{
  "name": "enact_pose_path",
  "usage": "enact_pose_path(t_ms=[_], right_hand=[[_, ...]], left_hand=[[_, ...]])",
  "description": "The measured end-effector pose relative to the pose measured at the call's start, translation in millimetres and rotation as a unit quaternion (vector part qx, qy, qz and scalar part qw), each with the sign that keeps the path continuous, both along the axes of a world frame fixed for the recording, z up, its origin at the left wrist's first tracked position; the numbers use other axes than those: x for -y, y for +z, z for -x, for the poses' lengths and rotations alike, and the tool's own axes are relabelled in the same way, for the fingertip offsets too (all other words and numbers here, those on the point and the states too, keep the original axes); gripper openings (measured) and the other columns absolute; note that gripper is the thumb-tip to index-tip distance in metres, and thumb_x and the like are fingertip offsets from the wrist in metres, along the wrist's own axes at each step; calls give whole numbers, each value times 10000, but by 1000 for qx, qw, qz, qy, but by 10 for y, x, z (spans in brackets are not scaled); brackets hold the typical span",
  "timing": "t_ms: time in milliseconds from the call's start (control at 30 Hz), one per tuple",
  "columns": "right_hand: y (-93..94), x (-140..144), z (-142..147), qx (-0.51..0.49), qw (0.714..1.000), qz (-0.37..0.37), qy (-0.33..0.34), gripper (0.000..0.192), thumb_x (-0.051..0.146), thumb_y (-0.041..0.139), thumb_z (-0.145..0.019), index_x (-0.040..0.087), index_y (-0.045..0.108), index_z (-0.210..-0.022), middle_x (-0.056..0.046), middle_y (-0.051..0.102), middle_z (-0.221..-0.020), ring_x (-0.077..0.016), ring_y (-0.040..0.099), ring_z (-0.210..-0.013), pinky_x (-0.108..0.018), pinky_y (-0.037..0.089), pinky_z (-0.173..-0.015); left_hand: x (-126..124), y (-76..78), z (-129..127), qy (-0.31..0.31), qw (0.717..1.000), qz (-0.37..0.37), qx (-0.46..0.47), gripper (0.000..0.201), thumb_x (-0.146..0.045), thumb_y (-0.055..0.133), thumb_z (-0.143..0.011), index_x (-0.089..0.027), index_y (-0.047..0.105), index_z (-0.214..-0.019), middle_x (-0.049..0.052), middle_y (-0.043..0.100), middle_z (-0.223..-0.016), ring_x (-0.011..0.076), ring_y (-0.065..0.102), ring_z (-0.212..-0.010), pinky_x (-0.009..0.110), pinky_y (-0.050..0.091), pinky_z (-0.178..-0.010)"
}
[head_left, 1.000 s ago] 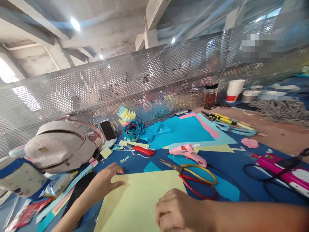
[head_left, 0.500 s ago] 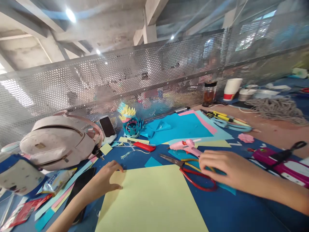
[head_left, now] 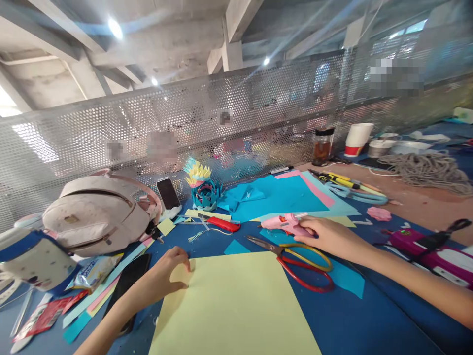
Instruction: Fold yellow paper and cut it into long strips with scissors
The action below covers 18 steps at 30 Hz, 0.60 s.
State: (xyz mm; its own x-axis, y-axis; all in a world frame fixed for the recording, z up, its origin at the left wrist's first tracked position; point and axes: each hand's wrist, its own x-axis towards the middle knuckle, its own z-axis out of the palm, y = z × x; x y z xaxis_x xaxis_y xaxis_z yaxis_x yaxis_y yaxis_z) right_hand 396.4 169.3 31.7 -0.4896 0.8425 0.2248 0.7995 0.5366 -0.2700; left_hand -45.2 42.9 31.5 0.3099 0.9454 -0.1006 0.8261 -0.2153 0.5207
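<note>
Glue gun (head_left: 285, 223) under right hand's (head_left: 328, 236) curled fingers, left hand (head_left: 166, 273) spread on yellow paper (head_left: 236, 305), cluttered blue table (head_left: 354, 320)

Pale yellow paper sheet (head_left: 236, 305) at lower centre, on deep blue table cover (head_left: 354, 320). Pink glue gun (head_left: 286, 224) right of centre; scissors (head_left: 295, 259) just below, one handle loop red, the other yellow. Red-handled cutter (head_left: 223, 225) at centre. Cyan sheets (head_left: 281, 197) with a pink strip along the edge, upper centre right. Paper flower (head_left: 202, 186): teal base, yellow and light blue tips. Off-white backpack (head_left: 96, 214) at left. Magenta case (head_left: 417, 241) at right edge. White cup (head_left: 357, 139) with red band, upper right. Grey perforated metal screen (head_left: 111, 138) across the middle.
</note>
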Motion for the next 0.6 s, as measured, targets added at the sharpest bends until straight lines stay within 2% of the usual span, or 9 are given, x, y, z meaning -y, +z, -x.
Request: enact_pose_path(t_ms=[167,233,333,467,600], right_hand=[[110,-64,-68,-41,998,36,-19,339,514,497,-910,211,649,-899,-49,625,-810,-187,545,-640,-285,320,-562],[130,-120,-173,-43,998,34,-39,365,536,486,-902,203,590,-795,-26,556,-693,-178,498,-599,-292,294,-561],[117,-226,-371,-22,997,-2,-74,416,563,489,-872,222,413,-647,-2,472,-610,-171,450,-573,-300,273,-573],[42,-356,-596,-8,992,-1,-126,427,567,484,-820,238,296,-623,-2,466,-566,-175,452,-547,-302,276,-572],[-41,-423,-708,-1,990,15,-139,431,587,471,-793,247,275,-615,-16,494,-563,-190,469,-542,-310,289,-573]], left_hand=[[92,-9,17,-1,1000,-4,13,337,-70,647,-759,-258,569,-1028,38,517,-1236,239,510,-1194,371,401,-1035],[102,-32,30,4,1000,-2,16,367,-99,649,-771,-271,560,-1083,43,511,-1265,248,511,-1198,385,411,-1031],[87,-82,56,16,1000,-4,21,463,-157,659,-783,-301,531,-1204,50,502,-1314,265,516,-1205,413,424,-1031],[40,-113,60,26,999,-2,20,562,-205,703,-754,-316,526,-1276,63,496,-1361,301,493,-1253,445,414,-1057],[26,-66,1,21,999,2,25,555,-209,702,-758,-312,542,-1279,65,519,-1344,301,491,-1259,450,411,-1071]])
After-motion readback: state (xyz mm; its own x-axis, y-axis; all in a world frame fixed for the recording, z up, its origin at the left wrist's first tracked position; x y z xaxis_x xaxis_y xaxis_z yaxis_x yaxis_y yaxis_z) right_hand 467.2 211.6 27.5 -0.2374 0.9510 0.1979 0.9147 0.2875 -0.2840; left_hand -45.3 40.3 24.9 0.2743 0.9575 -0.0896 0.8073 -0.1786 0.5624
